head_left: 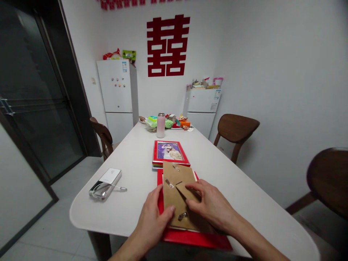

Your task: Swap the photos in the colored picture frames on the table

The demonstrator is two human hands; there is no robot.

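Note:
A brown picture frame backing board (174,203) with metal clips and hangers lies at the near end of the table, over a red flat item (195,237). My left hand (153,217) grips the board's left edge, thumb on top and fingers along the side. My right hand (209,204) pinches the fold-out stand flap (187,192) on the board's back between thumb and fingers; the flap is tilted up a little. A white sheet edge shows at the board's upper right. Just beyond lies a red-framed photo (170,151) atop a small stack.
On the left of the white table (136,203) sits a power bank with a cable (106,184). A pink bottle (161,125) stands farther back, before a pile of snack packets (181,122). Wooden chairs (236,127) flank the table, and two white fridges (116,87) stand behind.

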